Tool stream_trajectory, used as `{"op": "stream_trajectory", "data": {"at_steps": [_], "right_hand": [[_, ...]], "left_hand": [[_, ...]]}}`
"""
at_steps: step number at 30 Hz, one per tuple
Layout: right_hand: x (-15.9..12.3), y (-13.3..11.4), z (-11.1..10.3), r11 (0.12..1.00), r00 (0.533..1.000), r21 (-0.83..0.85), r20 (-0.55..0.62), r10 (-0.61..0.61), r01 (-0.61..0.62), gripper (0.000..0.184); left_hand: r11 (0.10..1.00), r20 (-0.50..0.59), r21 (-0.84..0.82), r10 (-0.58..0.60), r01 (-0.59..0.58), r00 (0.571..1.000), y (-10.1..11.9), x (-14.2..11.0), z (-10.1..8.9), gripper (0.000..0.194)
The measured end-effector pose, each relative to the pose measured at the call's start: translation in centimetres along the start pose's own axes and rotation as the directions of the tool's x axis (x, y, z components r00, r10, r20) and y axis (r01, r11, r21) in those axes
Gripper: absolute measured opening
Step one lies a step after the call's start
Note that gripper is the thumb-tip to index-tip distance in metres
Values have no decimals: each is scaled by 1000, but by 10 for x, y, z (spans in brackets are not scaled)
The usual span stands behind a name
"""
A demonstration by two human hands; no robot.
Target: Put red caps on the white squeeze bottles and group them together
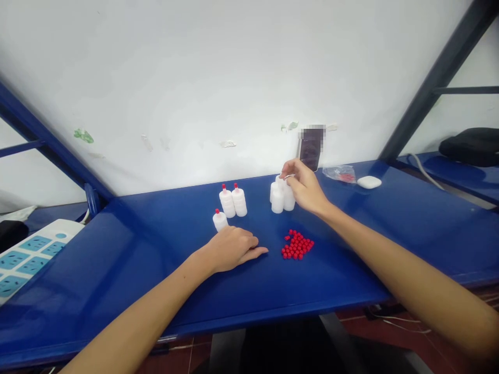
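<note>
My right hand (302,184) is bent over a cluster of white plastic bottles (277,200) without caps, its thumb and fingers closed at the top of one of them. The fingers partly hide that bottle. Resting on the blue table is my left hand (236,246), its fingers bent and its thumb stretched out, with nothing visible in it. Just behind it stands a small white bottle with a red cap (220,220), its base partly covered by the hand. Two taller white stacks with red tips (233,202) stand farther back. Loose red caps (298,245) lie in a pile between the hands.
A phone (311,149) leans on the wall behind my right hand. To its right are a clear bag with red pieces (340,174) and a white rounded case (369,182). A power strip (33,254) lies at the left, and blue frame posts (50,145) flank the table (156,244).
</note>
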State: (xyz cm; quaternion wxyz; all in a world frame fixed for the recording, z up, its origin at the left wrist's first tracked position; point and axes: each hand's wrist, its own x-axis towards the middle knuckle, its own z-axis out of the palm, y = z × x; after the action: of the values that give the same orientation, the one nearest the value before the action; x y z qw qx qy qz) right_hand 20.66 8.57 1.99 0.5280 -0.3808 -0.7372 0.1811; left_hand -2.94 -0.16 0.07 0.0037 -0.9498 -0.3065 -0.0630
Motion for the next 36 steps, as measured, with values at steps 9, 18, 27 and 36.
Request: {"op": "stream_trajectory", "data": {"at_steps": [9,18,27,36], "right_hand": [[13,-14,-35,871,981,-465,-23,-193,160,12],[10,7,-55,786,975,-581,183,-127,211,21],[-3,6,-48,813,946,-522,307,-103,258,35],[-18,-11,-44,921,967,-363,251,-52,143,31]], "left_hand": [[996,15,-84,2,0,1000,-2,0,0,52],[987,-8,-160,-15,13,1000,-2,0,-1,52],[987,-14,-163,-14,11,1000,-5,0,1,53],[988,-7,-155,-19,18,1000,-5,1,1,53]]}}
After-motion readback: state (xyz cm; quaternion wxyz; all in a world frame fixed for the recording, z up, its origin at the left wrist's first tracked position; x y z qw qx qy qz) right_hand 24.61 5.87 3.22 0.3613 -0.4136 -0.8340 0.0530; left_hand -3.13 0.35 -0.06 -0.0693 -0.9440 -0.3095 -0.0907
